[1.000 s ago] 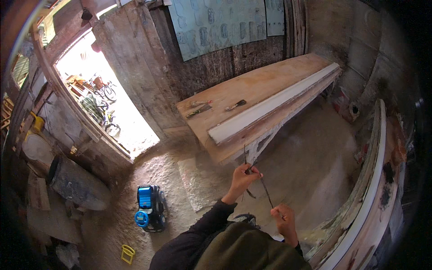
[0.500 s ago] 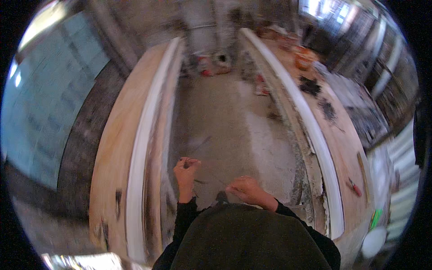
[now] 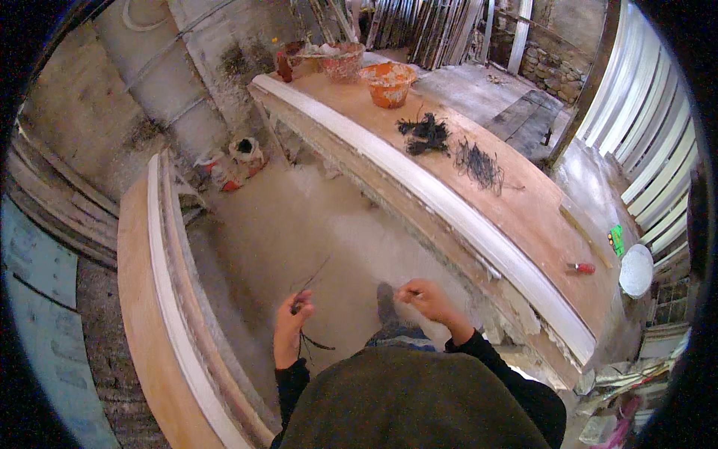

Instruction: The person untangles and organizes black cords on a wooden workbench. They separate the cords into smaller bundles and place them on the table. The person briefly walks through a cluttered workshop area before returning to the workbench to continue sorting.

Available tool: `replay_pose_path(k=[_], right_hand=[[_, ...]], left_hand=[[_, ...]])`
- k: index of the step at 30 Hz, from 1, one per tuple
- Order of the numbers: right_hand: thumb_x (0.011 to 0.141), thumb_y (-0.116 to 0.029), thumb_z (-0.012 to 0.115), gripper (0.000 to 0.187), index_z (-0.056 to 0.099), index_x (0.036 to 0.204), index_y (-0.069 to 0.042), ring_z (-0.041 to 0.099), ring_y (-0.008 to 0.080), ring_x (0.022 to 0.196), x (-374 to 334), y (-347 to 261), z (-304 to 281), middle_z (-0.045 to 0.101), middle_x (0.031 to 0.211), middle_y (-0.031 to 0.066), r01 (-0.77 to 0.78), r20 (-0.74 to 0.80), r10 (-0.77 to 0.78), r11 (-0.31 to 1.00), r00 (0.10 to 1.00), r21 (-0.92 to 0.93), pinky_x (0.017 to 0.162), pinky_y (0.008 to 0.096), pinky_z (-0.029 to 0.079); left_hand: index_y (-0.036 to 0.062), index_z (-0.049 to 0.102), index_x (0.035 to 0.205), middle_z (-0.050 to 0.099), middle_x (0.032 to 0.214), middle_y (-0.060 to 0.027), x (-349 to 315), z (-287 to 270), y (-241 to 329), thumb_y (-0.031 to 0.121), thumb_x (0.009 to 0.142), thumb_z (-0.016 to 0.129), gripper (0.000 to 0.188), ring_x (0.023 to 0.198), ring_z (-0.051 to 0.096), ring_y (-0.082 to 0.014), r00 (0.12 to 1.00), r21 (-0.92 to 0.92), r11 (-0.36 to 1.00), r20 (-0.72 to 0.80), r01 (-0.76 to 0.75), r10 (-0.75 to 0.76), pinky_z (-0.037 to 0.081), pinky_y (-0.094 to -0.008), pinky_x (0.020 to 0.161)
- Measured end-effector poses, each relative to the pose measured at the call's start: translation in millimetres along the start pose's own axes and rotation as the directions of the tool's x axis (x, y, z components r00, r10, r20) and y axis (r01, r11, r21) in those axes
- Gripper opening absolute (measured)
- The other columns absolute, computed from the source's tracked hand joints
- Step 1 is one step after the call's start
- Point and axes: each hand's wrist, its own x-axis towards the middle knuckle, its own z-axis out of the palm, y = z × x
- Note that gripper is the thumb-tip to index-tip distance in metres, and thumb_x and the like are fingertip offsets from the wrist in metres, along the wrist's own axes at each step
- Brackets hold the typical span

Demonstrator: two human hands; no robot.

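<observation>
My left hand (image 3: 290, 323) is closed on thin dark strands, which look like wire or cord. One end sticks up past the fingertips and another loops down below the wrist. To its right, my right hand (image 3: 432, 301) has its fingers pinched together. Whatever those fingers may hold is too small to make out. Both hands are held apart over the floor, between two long wooden benches. On the right bench (image 3: 523, 217) lie a black bundle of strands (image 3: 424, 135) and a looser dark tangle (image 3: 479, 166).
Long white mouldings run along the right bench's inner edge (image 3: 419, 176) and the left bench (image 3: 138, 262). An orange bucket (image 3: 388, 86), a red-handled tool (image 3: 580, 268) and a wooden strip (image 3: 585, 233) rest on the right bench. A white round container (image 3: 636, 271) stands beyond it.
My view has swung to the right, bringing the right bench nearer the middle. Strands in my left hand now show clearly. The right hand stays pinched.
</observation>
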Motion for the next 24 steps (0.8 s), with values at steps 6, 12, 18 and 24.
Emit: replay_pose_path(k=[6,12,18,24], right_hand=[[0.081,-0.015,0.055,0.019,0.060,0.091,-0.001,0.055,0.0110,0.069,142.9,53.7,-100.4,0.060,0.074,0.0043,-0.071,-0.543,0.060,0.997,0.837,0.001,0.064,0.0236,0.043],[0.078,-0.018,0.057,0.033,0.053,0.106,0.000,0.057,0.0257,0.087,216.3,66.4,-163.7,0.060,0.095,0.0148,-0.455,-0.820,-0.058,0.809,0.569,-0.373,0.076,0.0331,0.044],[0.071,-0.018,0.065,0.053,0.044,0.117,-0.004,0.041,0.0298,0.112,281.1,32.5,-115.6,0.046,0.118,0.0156,-0.039,-0.579,-0.156,0.950,0.800,-0.310,0.096,0.0357,0.029],[0.082,-0.036,0.051,0.041,0.044,0.116,-0.014,0.053,0.0275,0.095,369.7,-11.5,-37.7,0.057,0.097,0.0101,0.106,-0.185,-0.235,0.845,0.954,-0.523,0.089,0.0374,0.033]], left_hand=[[0.0033,0.056,0.094,0.051,0.071,0.0014,119.1,-3.2,-6.5,0.025,0.087,0.044,0.026,0.047,0.033,-0.0043,0.959,-0.315,0.947,-0.241,0.066,-0.147,0.023,-0.0180,0.042],[0.0046,0.057,0.084,0.050,0.068,0.0032,226.3,29.2,25.7,0.026,0.085,0.049,0.022,0.049,0.033,-0.0031,0.974,-0.131,0.990,-0.209,0.060,-0.086,0.024,-0.0180,0.044],[0.0045,0.058,0.081,0.050,0.064,0.0046,325.3,56.8,46.0,0.017,0.080,0.058,0.013,0.055,0.040,-0.0037,0.986,0.114,0.989,0.132,0.090,-0.105,0.031,-0.0188,0.052],[0.0026,0.059,0.076,0.056,0.068,0.0016,437.9,70.6,55.0,0.014,0.077,0.061,0.011,0.062,0.047,-0.0057,0.827,0.161,0.984,0.541,0.074,-0.151,0.037,-0.0202,0.058]])
